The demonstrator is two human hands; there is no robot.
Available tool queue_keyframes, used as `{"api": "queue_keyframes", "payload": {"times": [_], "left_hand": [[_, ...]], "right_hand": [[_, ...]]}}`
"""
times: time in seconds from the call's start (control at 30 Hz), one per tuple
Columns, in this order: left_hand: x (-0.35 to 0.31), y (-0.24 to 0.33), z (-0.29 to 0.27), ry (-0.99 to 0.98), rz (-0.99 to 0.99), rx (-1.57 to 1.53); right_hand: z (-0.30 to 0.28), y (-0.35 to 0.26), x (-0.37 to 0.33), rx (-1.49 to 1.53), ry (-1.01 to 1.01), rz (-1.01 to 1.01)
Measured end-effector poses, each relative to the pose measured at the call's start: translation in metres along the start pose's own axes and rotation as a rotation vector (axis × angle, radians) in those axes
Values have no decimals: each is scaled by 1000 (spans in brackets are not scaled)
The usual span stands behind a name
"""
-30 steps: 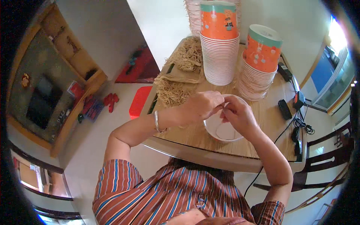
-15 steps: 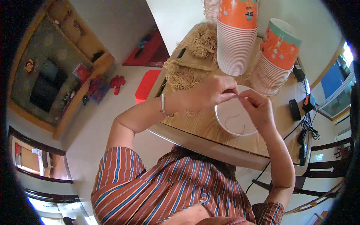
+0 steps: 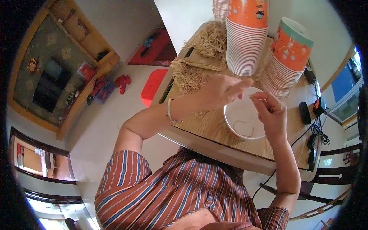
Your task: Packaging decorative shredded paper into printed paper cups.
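Observation:
A round paper bowl, white inside, stands on the wooden table below my hands. A thin tan string curls on its bottom. My left hand hovers over the bowl's far left side with its fingers stretched out, holding nothing I can see. Above the bowl's right side, my right hand has thumb and forefinger pinched together. Whatever sits in that pinch is too small to make out. To the left of the bowl lie tangled tan string bundles, partly behind my left hand.
Behind the bowl rise a tall stack of orange-printed paper bowls and a second stack with tan strands around it. Black adapters and cables lie along the table's right edge. A red stool stands left of the table, a dark wooden chair right.
My hands have come apart: the left one has opened its fingers, and the right one has shifted slightly right, still pinching. The view has moved a little.

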State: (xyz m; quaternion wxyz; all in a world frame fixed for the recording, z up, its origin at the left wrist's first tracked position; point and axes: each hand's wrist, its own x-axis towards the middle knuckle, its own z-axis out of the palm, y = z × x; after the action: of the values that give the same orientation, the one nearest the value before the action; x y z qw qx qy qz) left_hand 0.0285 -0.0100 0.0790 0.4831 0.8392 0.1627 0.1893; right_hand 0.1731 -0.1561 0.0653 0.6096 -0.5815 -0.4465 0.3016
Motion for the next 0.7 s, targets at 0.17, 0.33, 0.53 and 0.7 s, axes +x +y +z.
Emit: {"api": "queue_keyframes", "payload": {"times": [0.17,0.33,0.53,0.7], "left_hand": [[-5,15,6,-110,-30,-85],[-2,-3,14,-38,67,-72],[-4,3,15,-75,-12,-151],[-5,0,4,-153,-53,-217]], "right_hand": [[3,-3,-4,-137,-7,-18],[4,9,-2,-88,15,-60],[-2,17,1,-98,-32,-103],[0,30,2,-92,-21,-166]]}}
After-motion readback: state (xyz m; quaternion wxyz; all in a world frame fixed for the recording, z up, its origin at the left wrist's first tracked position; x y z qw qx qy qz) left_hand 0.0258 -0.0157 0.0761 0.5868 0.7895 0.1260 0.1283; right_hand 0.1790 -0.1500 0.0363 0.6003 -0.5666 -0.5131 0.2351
